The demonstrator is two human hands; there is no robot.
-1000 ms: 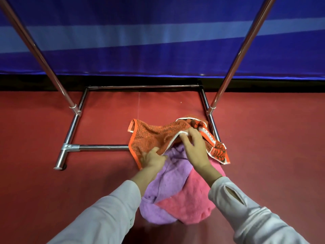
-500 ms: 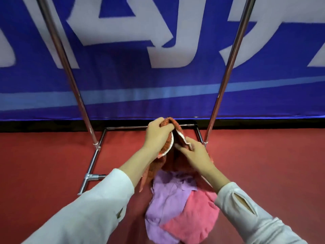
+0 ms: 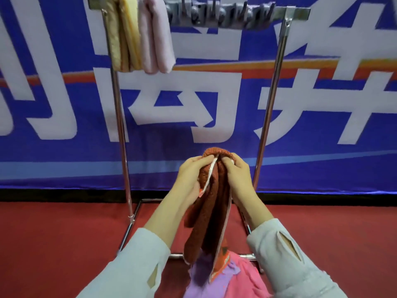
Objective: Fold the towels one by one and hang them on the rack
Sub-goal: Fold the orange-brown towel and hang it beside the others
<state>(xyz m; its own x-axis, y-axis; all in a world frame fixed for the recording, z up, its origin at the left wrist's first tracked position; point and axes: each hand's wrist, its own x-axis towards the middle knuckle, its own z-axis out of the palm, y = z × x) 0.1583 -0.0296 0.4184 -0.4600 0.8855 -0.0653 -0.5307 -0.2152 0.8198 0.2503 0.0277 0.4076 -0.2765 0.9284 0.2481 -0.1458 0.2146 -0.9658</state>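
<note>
Head view: nearest, a purple towel (image 3: 199, 282) and a pink towel (image 3: 242, 280) lie on the red floor (image 3: 53, 244). Above them, the left hand (image 3: 191, 175) and right hand (image 3: 238, 173) pinch the top of a hanging orange towel (image 3: 210, 211). Beyond, the metal rack (image 3: 266, 108) carries a folded yellow towel (image 3: 124, 35) and pale pink towel (image 3: 156, 35).

Between my fingers (image 3: 202, 162) hangs a rust-orange towel (image 3: 209, 214) with a white patterned border, above lilac (image 3: 200, 280) and pink (image 3: 247, 280) towels on red floor (image 3: 53, 244).
</note>
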